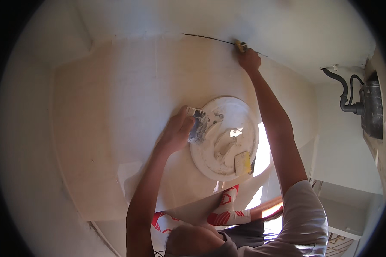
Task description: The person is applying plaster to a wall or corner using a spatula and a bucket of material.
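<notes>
My left hand point(178, 130) grips the left edge of a round white board point(245, 112) smeared with white filler point(223, 144). Its thumb presses on a grey-smeared patch point(200, 125) at the rim. On the board's lower right lies a small yellowish scraper point(243, 162). My right hand point(249, 60) is stretched up and holds a small putty knife point(241, 45) against the pale wall, at the end of a thin dark seam point(210, 38) along the wall's top.
A dark bent pipe point(345, 92) and a grey box point(373, 109) are fixed on the right wall. Below stand my feet in red-and-white socks point(227, 210). A white cabinet point(347, 214) sits at the lower right, with bright sunlight beside it.
</notes>
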Available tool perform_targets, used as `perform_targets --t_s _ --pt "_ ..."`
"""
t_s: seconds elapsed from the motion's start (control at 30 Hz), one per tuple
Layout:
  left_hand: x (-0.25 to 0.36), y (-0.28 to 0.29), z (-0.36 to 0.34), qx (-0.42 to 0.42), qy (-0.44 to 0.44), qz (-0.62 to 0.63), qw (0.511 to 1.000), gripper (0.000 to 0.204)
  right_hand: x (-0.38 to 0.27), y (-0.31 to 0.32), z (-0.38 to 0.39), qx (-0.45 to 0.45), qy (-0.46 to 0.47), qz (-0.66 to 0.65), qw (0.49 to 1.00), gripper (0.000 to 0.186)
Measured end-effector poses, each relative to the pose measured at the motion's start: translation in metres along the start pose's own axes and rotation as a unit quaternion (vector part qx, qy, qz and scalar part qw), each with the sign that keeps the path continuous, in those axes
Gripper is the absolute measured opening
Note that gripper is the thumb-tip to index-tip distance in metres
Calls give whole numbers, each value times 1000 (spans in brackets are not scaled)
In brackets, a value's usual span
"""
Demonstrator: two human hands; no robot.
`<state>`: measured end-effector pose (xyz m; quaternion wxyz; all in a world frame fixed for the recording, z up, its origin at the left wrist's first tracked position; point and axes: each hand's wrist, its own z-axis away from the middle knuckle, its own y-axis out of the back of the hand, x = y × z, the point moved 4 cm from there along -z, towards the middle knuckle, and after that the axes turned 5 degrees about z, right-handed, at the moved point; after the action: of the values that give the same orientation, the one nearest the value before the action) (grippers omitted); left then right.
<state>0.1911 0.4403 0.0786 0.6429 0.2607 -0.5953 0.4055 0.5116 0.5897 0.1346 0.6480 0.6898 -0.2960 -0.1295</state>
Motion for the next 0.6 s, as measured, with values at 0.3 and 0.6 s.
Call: perform_targets --t_s 0.3,0.6 --pt "-35 151 25 149 -121 383 904 47 -55 24 23 28 339 -205 918 27" --pt "-2 196 49 125 -171 398 893 36 -55 17 57 -76 460 -228 855 31"
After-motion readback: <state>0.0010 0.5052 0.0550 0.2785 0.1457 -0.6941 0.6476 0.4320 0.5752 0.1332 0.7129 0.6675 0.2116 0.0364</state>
